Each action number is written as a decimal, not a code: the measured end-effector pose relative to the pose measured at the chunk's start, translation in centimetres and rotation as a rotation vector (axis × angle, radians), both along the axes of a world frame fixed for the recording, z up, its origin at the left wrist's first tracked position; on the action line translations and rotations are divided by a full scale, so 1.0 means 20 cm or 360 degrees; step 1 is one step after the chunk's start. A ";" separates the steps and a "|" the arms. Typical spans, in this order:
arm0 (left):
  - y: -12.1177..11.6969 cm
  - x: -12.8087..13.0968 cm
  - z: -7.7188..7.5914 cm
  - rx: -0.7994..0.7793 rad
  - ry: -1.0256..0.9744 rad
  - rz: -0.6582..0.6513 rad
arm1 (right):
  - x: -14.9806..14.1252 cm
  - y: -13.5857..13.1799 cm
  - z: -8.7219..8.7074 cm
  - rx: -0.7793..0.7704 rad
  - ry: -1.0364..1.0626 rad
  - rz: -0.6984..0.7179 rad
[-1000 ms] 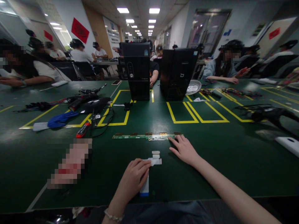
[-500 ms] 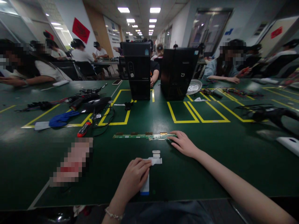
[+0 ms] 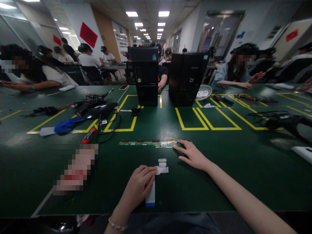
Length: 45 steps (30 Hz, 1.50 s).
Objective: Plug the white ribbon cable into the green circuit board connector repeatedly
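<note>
A long narrow green circuit board (image 3: pixel 146 143) lies flat on the green table mat (image 3: pixel 219 169) in front of me. My right hand (image 3: pixel 192 155) rests on its right end, fingers spread and pressing down. Nearer to me lies a white flat ribbon cable (image 3: pixel 152 190) with a blue tip and a white connector end (image 3: pixel 162 167). My left hand (image 3: pixel 138 187) lies over the cable, its fingers curled and pinching it near the connector.
Two black computer towers (image 3: pixel 144 76) (image 3: pixel 186 78) stand behind the board. A red-handled screwdriver (image 3: pixel 89 136), blue glove (image 3: pixel 67 124) and cables (image 3: pixel 97 109) lie at the left. A white basket (image 3: pixel 203 92) sits farther back. Other people sit around the table.
My right hand slid left along the board's right end and presses it. My left hand stays on the ribbon cable.
</note>
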State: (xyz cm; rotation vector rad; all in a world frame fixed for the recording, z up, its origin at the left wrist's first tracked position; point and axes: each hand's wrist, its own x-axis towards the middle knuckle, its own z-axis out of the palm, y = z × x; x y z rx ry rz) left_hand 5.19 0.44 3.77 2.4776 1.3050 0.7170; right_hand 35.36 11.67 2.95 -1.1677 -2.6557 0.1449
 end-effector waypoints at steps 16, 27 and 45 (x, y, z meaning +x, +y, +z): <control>0.04 0.14 0.04 -0.0110 0.0257 -0.0092 | -0.03 -0.01 -0.02 -0.0092 0.0023 -0.0008; 0.06 0.24 0.05 -0.0055 0.0404 -0.0067 | -0.04 -0.08 -0.01 -0.0107 0.0049 0.0051; 0.11 0.36 -0.02 -0.0041 0.0587 0.0023 | -0.05 -0.08 -0.04 -0.0059 0.0019 0.0014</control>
